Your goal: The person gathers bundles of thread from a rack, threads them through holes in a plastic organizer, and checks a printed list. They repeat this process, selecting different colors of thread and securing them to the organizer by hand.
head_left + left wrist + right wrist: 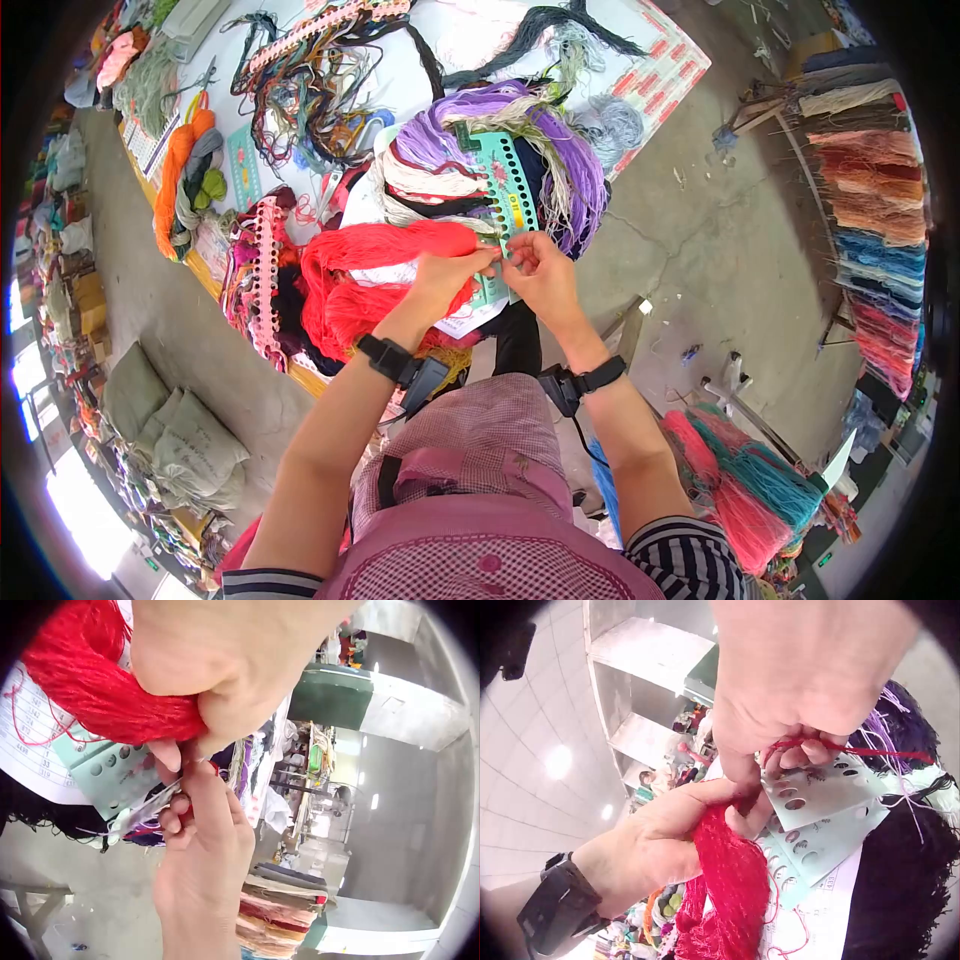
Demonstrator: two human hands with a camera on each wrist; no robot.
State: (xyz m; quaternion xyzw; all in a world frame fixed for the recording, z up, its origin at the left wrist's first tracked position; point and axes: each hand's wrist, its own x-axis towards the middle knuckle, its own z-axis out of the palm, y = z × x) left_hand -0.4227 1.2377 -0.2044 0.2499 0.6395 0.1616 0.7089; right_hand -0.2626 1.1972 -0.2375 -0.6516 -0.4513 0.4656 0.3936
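A thick red skein of thread (375,270) lies on the table's near edge, beside a teal punched card (510,190) hung with purple, white and dark threads. My left hand (455,275) grips the red skein's end (731,877) against the card (817,817). Touching it fingertip to fingertip, my right hand (535,265) pinches a thin red strand (870,751) that runs out over the card's holes. In the left wrist view the red skein (97,682) fills the top left, and my right hand's fingers (199,817) pinch threads at the card (112,769).
More punched cards with thread bundles cover the table (440,40): a pink card (265,270) at left, orange and green skeins (185,175) beyond. A rack of coloured skeins (875,200) stands at right. Sacks (185,440) sit on the floor at left, teal and pink bundles (760,490) at lower right.
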